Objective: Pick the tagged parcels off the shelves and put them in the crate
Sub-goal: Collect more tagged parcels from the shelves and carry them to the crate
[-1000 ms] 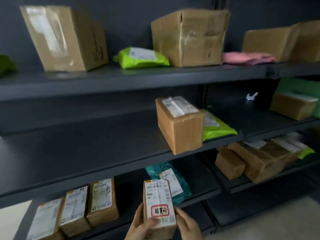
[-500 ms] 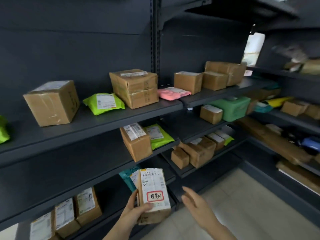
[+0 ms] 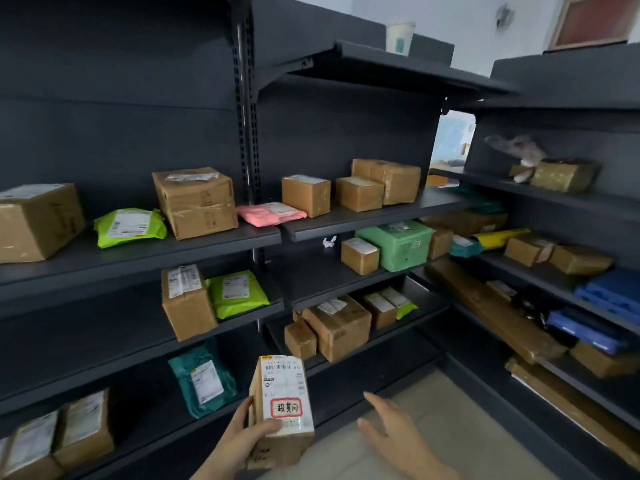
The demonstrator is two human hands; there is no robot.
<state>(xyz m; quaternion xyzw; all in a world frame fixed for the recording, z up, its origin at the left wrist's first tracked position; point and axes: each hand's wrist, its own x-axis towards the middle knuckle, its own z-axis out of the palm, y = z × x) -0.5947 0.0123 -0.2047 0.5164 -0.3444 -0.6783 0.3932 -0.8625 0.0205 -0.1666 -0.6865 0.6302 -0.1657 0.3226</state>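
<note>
Left hand [image 3: 242, 436] grips tagged parcel [image 3: 282, 410] — right hand [image 3: 391, 434] open, apart.

brown parcel [image 3: 281, 414], red-outlined tag [image 3: 286, 408] | dark grey shelves [image 3: 138, 258] | pink mailer [image 3: 270, 213]

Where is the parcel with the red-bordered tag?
Head view, bottom centre: the tagged parcel is gripped by the left hand, off the shelves, just right of the teal mailer.
</note>
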